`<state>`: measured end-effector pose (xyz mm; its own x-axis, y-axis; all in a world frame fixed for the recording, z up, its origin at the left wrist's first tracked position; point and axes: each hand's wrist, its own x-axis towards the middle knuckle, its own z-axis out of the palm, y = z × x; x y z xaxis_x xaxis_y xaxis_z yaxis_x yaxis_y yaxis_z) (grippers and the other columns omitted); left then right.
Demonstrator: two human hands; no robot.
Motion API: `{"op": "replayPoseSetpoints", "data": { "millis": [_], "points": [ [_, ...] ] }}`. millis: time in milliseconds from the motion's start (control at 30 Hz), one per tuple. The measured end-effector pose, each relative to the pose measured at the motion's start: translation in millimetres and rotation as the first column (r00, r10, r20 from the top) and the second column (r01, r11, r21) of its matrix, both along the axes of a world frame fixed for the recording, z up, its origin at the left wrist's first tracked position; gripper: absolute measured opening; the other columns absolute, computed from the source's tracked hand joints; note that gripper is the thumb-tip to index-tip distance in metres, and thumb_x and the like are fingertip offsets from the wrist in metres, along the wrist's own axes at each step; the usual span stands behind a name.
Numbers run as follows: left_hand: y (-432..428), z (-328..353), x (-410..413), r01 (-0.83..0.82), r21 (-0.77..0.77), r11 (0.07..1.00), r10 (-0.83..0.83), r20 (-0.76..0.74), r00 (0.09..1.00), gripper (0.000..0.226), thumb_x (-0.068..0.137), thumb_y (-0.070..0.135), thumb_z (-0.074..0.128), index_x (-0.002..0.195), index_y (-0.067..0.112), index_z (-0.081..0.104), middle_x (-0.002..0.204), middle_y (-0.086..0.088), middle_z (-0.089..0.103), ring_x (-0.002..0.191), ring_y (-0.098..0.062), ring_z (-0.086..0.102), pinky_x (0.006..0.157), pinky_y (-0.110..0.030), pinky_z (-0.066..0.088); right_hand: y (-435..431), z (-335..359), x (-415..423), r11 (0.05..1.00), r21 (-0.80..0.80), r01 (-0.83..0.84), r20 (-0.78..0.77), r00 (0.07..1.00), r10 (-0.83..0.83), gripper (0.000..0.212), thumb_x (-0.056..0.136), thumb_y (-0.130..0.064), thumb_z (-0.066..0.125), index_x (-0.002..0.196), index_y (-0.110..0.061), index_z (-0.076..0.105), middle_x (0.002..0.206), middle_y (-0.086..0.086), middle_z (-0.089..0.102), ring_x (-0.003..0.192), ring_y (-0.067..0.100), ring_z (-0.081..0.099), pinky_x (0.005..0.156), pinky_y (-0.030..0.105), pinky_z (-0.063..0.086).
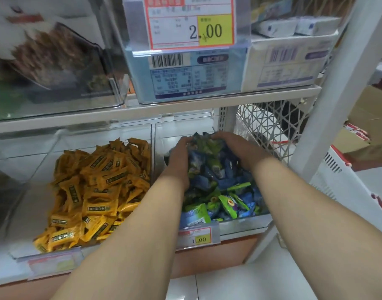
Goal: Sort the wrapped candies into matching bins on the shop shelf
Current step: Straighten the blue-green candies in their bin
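Below the upper shelf the left bin stands beside the right bin; inside the latter, left hand and right hand clasp a candy heap between them.

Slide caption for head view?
Left hand and right hand cup blue-green candies in their bin, beside orange candies.

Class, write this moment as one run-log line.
left hand and right hand cupped round blue and green candies | in right bin | orange candies untouched in left bin

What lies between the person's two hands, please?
A heap of blue and green wrapped candies, cupped by the left hand and right hand, in the head view.
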<state>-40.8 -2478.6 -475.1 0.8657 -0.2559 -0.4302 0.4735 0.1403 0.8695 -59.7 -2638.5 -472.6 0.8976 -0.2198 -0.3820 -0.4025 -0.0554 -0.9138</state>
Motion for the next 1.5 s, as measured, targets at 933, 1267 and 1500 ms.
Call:
{"op": "replayPoseSetpoints", "data": {
  "millis": [933, 1267, 1500],
  "points": [
    [6.3, 5.0, -21.1, 0.143, 0.957, 0.253, -0.772, 0.111, 0.626, 0.034, 0.097, 0.036, 0.047, 0.114, 0.016, 0.070, 0.117, -0.010, 0.068, 0.102, -0.025, 0.064, 0.076, -0.029, 0.044, 3.0, 6.4, -20.9, 0.415, -0.712, -0.567, -0.418, 0.816, 0.399, 0.046, 0.098, -0.045, 0.043, 0.134, -0.023, 0.061, 0.143, 0.009, 0.055, 0.123, 0.027, 0.055, 0.105, 0.039, 0.043],
    [21.2, -1.7, -31.0, 0.303, 0.930, 0.207, -0.784, -0.028, 0.620, 0.048, 0.089, 0.047, 0.065, 0.130, 0.021, 0.061, 0.121, -0.005, 0.066, 0.104, -0.022, 0.063, 0.093, -0.037, 0.053, 0.8, -1.5, 7.4, 0.701, -0.522, -0.486, -0.352, 0.871, 0.342, 0.016, 0.085, -0.025, 0.068, 0.078, -0.012, 0.074, 0.080, 0.005, 0.070, 0.068, 0.019, 0.062, 0.057, 0.026, 0.045],
    [4.0, -16.4, -43.8, 0.139, 0.959, 0.249, -0.550, 0.022, 0.835, 0.053, 0.093, 0.058, 0.045, 0.126, 0.021, 0.062, 0.131, -0.009, 0.060, 0.124, -0.034, 0.053, 0.104, -0.050, 0.042, 5.6, -2.9, 5.0, 0.689, -0.520, -0.505, -0.376, 0.859, 0.346, 0.011, 0.076, -0.024, 0.075, 0.071, -0.014, 0.072, 0.089, 0.005, 0.071, 0.076, 0.021, 0.064, 0.064, 0.028, 0.049]
  ]
}}
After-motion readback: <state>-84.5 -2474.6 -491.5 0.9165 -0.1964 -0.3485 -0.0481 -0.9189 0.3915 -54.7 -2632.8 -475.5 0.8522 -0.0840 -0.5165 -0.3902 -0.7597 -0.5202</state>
